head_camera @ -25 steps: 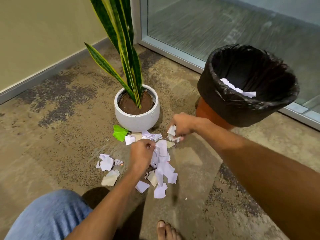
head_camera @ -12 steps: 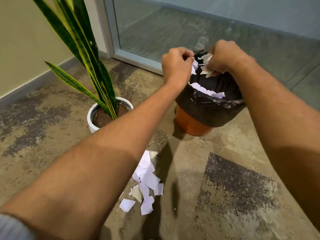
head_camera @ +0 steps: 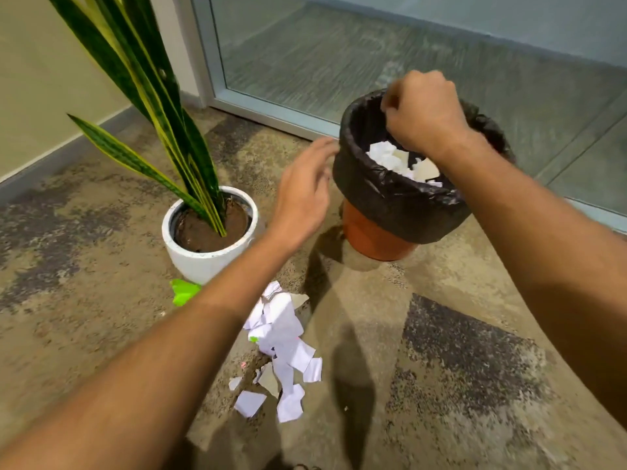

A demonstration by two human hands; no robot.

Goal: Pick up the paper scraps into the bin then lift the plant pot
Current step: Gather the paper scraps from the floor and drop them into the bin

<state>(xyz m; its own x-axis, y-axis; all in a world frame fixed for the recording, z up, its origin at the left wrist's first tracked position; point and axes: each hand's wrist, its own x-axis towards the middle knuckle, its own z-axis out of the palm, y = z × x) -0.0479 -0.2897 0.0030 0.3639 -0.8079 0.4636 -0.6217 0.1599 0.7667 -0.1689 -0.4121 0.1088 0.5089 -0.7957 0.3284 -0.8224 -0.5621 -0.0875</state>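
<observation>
An orange bin (head_camera: 373, 237) lined with a black bag (head_camera: 400, 198) stands on the floor, white paper scraps (head_camera: 400, 161) lying inside it. My right hand (head_camera: 422, 113) hovers over the bin's mouth with curled fingers and nothing seen in it. My left hand (head_camera: 303, 191) hangs left of the bin with relaxed fingers, empty. A heap of white paper scraps (head_camera: 281, 337) lies on the floor under my left forearm. The white plant pot (head_camera: 203, 262) with tall striped leaves stands to the left, a green scrap (head_camera: 183, 291) at its foot.
A glass door (head_camera: 373, 45) with a metal frame runs behind the bin. A beige wall with a grey skirting (head_camera: 51, 157) stands at the left. The floor is stained concrete.
Both hands have let their scraps fall into the bin. My left hand has drawn back to the left of the bin and opened. The right hand stays above the bin.
</observation>
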